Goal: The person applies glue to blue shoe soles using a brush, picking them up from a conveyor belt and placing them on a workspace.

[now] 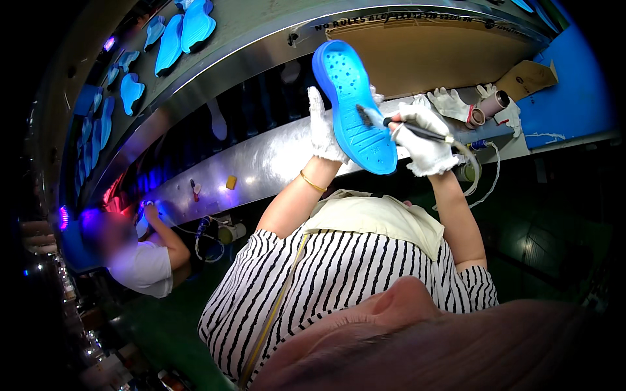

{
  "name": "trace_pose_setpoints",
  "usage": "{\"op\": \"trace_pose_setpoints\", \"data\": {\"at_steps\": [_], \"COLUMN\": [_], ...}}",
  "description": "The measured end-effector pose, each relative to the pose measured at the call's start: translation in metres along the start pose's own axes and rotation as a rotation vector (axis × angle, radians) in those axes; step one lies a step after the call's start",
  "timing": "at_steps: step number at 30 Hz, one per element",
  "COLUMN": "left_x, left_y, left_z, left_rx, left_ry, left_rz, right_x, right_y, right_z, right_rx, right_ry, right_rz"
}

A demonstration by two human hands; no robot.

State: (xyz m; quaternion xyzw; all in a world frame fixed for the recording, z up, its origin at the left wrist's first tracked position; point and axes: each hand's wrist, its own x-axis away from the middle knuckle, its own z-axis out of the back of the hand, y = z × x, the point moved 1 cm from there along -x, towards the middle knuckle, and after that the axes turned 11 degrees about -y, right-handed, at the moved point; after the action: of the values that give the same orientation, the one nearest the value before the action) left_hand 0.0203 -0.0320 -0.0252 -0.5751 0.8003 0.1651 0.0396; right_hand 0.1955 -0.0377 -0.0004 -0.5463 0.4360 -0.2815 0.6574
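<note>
A bright blue shoe sole is held up in front of me, its hollow inner side with small holes and ridges facing me. My left hand, in a white knit glove, grips it from the left edge; the fingers behind it are mostly hidden. In my white-gloved right hand is a dark-handled brush with a pale tube running from its back end. The brush's bristles meet the inside of the sole near its middle.
More blue soles lie on the conveyor belt at upper left. A metal ledge runs below it, bearing a yellow sponge. Spare white gloves, thread cones and cardboard are at right. A co-worker sits at left.
</note>
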Motion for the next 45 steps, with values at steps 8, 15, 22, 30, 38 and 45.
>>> {"op": "trace_pose_setpoints", "data": {"at_steps": [8,15,22,30,38,45], "left_x": [-0.002,-0.008,-0.004,-0.005,-0.008,-0.008], "left_y": [-0.008,-0.002,0.006,0.016,0.031,0.037], "left_z": [-0.005,-0.008,-0.009,-0.016,-0.02,-0.021], "left_rx": [-0.218,-0.243,-0.018,-0.212,-0.126,-0.164], "left_ry": [-0.017,-0.042,-0.153,-0.127,-0.189,-0.196], "left_rz": [0.033,-0.063,-0.066,-0.055,0.075,0.08], "right_x": [0.012,0.013,0.016,0.014,0.014,0.034], "right_y": [-0.012,0.004,-0.012,-0.009,-0.012,-0.002], "right_z": [-0.022,-0.019,-0.023,-0.019,-0.02,-0.014], "right_rx": [0.084,0.102,-0.08,0.015,0.218,-0.301], "right_ry": [-0.113,0.023,-0.183,-0.275,-0.267,-0.332], "right_rz": [0.184,0.211,-0.041,0.084,0.276,-0.043]}}
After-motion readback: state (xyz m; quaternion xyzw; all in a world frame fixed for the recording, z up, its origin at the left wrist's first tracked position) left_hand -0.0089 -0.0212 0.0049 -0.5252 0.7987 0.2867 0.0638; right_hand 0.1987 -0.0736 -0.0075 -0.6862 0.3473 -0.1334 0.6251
